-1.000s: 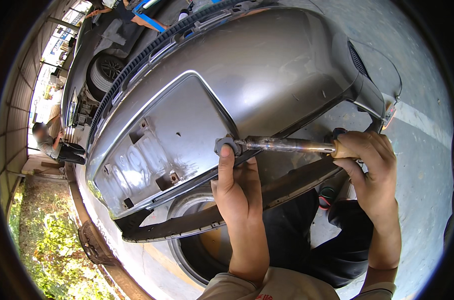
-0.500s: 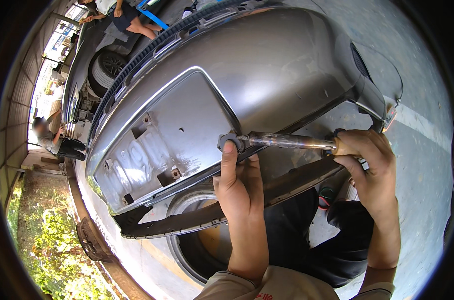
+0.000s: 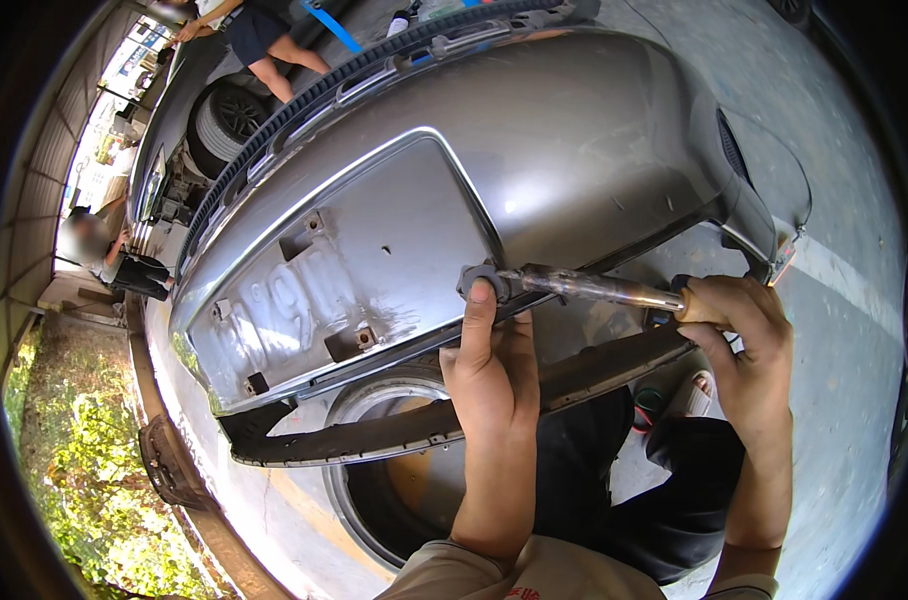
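My left hand (image 3: 494,400) has its thumb pressed on a small dark grey piece (image 3: 502,284) at the lower edge of the grey car bumper (image 3: 594,120), fingers curled behind that edge. My right hand (image 3: 739,370) grips the wooden handle of a soldering-iron-like tool (image 3: 604,285), whose long discoloured metal shaft points left, its end at the dark piece; whether it touches is unclear. Left of the piece is the bumper's recessed panel (image 3: 404,220) with square openings. A long black trim strip (image 3: 614,364) runs beneath my hands, partly hidden by them.
A tyre (image 3: 344,500) lies under the bumper. A person (image 3: 114,255) stands at left and another's bare legs (image 3: 279,65) show at top, near a loose wheel (image 3: 232,120) and blue stand (image 3: 334,25). A cable (image 3: 804,170) runs along the floor at right; greenery (image 3: 84,480) is lower left.
The view has shifted slightly, so the bumper and both hands sit a little differently in the picture. The bare-legged person at top has moved. My hands keep their grips.
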Motion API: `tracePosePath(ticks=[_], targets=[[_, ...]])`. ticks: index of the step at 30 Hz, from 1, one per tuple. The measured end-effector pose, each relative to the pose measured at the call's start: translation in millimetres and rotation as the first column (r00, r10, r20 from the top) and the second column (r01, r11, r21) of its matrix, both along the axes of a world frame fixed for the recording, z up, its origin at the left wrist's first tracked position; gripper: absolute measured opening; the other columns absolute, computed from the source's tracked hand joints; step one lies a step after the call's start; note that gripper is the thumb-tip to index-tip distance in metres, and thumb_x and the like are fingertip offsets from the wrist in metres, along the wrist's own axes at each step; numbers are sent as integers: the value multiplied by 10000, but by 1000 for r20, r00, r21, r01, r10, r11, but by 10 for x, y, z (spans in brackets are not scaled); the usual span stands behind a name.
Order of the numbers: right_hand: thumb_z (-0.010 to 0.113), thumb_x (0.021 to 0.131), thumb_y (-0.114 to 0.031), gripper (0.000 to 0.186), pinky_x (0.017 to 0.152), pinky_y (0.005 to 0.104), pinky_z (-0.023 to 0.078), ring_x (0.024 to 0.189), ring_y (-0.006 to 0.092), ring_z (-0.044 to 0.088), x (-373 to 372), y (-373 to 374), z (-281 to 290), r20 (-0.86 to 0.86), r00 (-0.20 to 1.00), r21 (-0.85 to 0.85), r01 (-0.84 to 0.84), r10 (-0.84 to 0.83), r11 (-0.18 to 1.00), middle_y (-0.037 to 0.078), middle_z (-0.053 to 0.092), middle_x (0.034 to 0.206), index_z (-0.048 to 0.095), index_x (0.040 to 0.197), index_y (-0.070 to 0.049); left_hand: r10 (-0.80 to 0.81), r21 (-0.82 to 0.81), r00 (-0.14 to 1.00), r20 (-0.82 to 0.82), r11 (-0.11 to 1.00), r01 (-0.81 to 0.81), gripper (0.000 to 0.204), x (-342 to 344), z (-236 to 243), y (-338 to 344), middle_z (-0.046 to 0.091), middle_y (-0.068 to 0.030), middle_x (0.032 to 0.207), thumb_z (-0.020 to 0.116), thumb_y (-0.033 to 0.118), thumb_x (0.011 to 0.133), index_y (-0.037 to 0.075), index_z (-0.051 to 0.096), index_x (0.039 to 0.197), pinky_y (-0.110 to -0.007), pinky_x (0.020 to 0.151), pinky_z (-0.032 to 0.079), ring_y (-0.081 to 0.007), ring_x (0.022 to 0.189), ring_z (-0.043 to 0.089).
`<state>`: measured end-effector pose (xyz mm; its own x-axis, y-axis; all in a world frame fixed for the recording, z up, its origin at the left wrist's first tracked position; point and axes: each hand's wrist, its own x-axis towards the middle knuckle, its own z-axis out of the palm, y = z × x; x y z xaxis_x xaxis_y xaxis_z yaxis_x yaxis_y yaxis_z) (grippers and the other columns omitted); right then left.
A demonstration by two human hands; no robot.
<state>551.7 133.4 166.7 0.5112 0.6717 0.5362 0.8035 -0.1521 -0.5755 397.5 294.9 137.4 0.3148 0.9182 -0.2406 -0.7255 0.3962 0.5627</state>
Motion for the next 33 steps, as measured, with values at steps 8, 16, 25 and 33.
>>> tracePosePath(ticks=[8,16,25,33], targets=[[803,737,-31,323,802,384,478,880,308,673,-8,-3,27,4,1000,3,-2,2,1000,101,726,966,698,1043,-44,2,28,1000,-4,1000,-2,242,2,55,-22,686,-80,1099,775,68,900,2,663,1104,-385,1012,513,-191,1042,654],[805,727,-11,346,801,380,473,878,303,675,52,-23,-1,-31,999,8,-32,32,999,103,731,979,692,1052,-48,2,12,1000,-2,1000,-2,203,44,75,-53,719,-70,1047,745,51,915,18,662,1096,-344,922,519,-176,986,668],[803,728,-3,359,796,382,469,881,312,669,50,-45,36,-23,999,-2,-39,39,999,109,731,989,691,1066,-45,18,13,1000,3,1000,-18,230,41,122,-62,706,-75,1067,755,41,905,17,655,1111,-357,957,519,-184,1010,663],[804,723,-3,363,802,387,475,889,322,668,-20,-31,74,-37,999,-10,-32,31,999,112,729,984,693,1066,-42,23,14,1000,0,1000,-23,280,-29,113,-42,677,-79,1130,775,46,894,16,644,1139,-380,1008,524,-196,1055,652]])
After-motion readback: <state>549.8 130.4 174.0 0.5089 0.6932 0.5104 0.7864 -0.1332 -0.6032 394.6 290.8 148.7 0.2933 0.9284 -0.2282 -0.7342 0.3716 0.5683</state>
